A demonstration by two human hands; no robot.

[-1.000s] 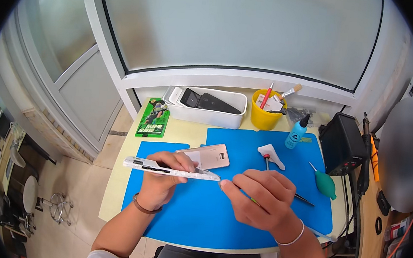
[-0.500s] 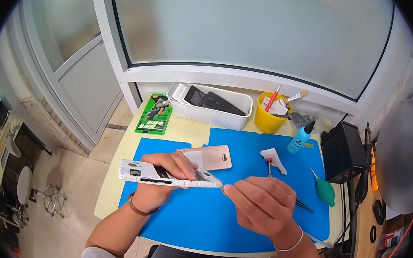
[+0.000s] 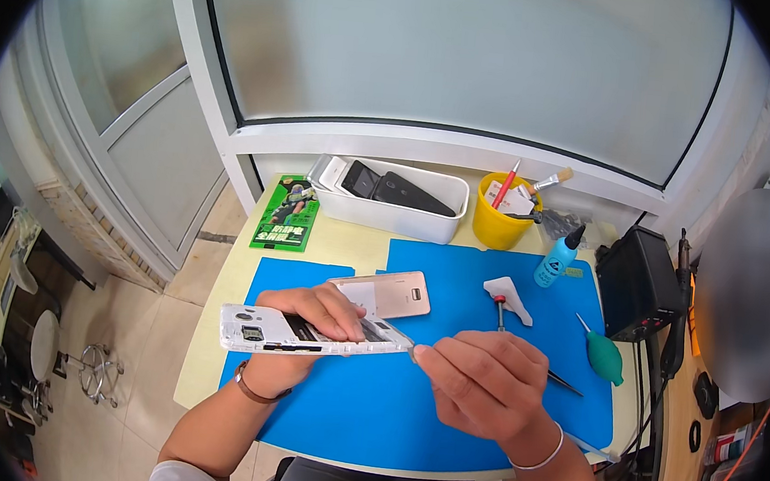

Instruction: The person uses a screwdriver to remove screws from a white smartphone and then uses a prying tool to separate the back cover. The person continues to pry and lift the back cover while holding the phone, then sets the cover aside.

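My left hand [image 3: 324, 310] is wrapped around a white smartphone [image 3: 269, 331] with its back off, thumb and fingers on either side of it. The phone is held up above the blue mat [image 3: 361, 412], tilted so that its inner side and camera end show. At the phone's right end, my right hand [image 3: 490, 383] is closed in a pinch, fingertips against the corner. Whatever those fingertips grip is too small to make out. Behind the phone lies a gold phone back cover [image 3: 403, 292] on the mat.
A red-topped screwdriver [image 3: 500, 313], a white scrap [image 3: 515, 298] and dark tweezers [image 3: 566, 386] lie near my right hand. Farther off are a green air blower [image 3: 604, 359], blue bottle [image 3: 555, 263], yellow cup [image 3: 493, 227], white bin of phones [image 3: 387, 215] and black box [image 3: 642, 286].
The phone has tilted, so more of its inner face shows, and its left end sits slightly lower. Both hands keep nearly the same place, the right one still at the phone's corner.
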